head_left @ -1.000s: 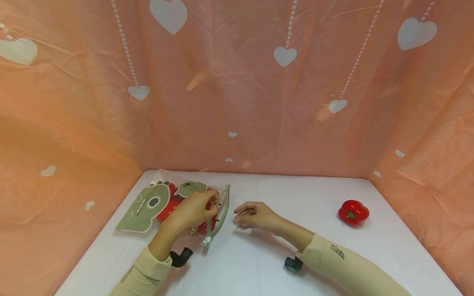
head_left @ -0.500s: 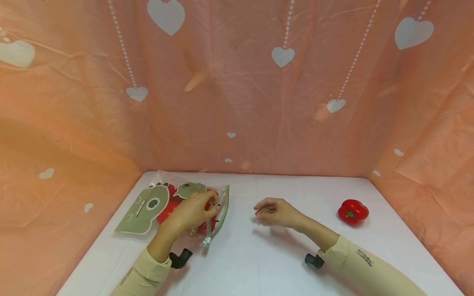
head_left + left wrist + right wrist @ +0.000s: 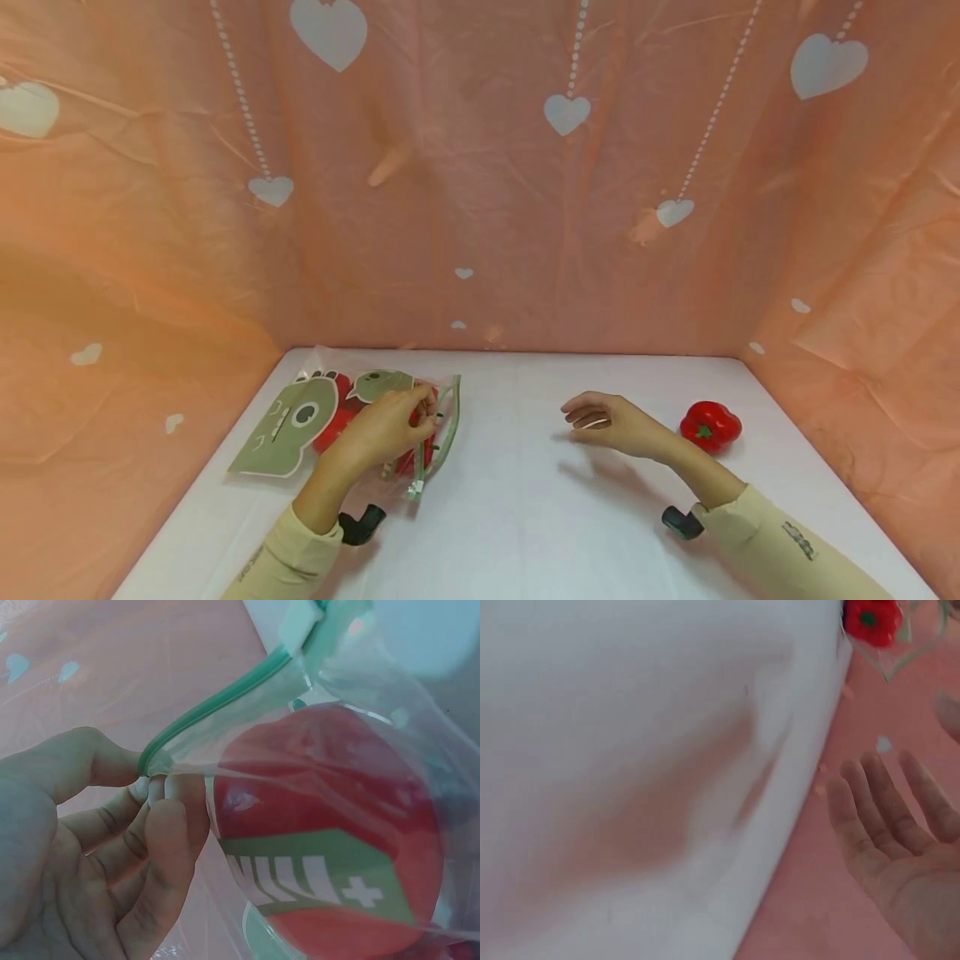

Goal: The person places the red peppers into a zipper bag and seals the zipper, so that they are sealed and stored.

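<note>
On the left of the table lies a clear zip bag (image 3: 281, 437) printed with green cartoon figures, several red things inside. My left hand (image 3: 386, 425) pinches its mouth; in the left wrist view thumb and fingers hold the green zip edge (image 3: 225, 694), beside a rounded red thing (image 3: 330, 787) behind the plastic. The right wrist view shows a red bell pepper (image 3: 874, 621) with a green stem in the bag's mouth. My right hand (image 3: 622, 425) hovers over the table, fingers loosely bent, holding nothing. Just beyond it to the right sits a loose red bell pepper (image 3: 711, 425).
The white table (image 3: 510, 517) is enclosed by orange curtains (image 3: 480, 208) with white hearts, at the back and on both sides. Black wrist mounts (image 3: 362, 525) stick out below the sleeves.
My right hand has moved away from the bag, rightward toward the loose bell pepper. The left hand keeps its hold on the bag's edge, and the head view has shifted slightly.
</note>
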The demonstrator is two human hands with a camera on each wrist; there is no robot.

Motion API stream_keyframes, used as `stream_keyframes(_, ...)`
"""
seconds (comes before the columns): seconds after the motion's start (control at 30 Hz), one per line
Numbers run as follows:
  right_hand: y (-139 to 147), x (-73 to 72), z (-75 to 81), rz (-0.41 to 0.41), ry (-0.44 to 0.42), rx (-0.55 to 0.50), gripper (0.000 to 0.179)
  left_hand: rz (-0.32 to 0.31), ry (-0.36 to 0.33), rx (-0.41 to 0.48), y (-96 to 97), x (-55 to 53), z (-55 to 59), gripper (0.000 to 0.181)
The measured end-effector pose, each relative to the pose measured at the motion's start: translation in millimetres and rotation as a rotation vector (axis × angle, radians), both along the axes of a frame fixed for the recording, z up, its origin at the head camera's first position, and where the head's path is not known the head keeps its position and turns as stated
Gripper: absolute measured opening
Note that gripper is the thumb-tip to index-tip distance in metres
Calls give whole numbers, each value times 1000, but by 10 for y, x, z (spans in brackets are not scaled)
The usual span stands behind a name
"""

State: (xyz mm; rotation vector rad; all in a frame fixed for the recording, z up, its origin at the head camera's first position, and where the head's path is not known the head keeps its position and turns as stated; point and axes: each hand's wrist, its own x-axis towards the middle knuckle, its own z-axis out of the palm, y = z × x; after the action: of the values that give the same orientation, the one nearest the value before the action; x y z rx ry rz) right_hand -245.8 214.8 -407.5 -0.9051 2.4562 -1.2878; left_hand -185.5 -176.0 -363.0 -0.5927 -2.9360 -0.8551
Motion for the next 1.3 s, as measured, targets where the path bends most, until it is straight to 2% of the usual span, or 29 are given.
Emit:
stream_keyframes(0.33,446,69,200,-42,100,97,47,-2,-5,10,-7,5,-5,12)
stream_keyframes(0.47,599,111,260,-78,146,138,49,-2,-6,12,-10,0,-10,12)
stream_keyframes(0.67,811,176,354,-127,165,183,52,-3,-14,17,-10,-6,-3,12)
stream_keyframes(0.8,959,188,404,-175,205,251,54,4,-13,13,-18,-2,2,11)
stream_keyframes(0.97,1156,171,423,-215,247,307,55,1,17,3,-33,-12,-1,11)
stream_keyframes(1.3,1479,159,333,-227,202,308,62,0,6,7,-23,-39,-5,12)
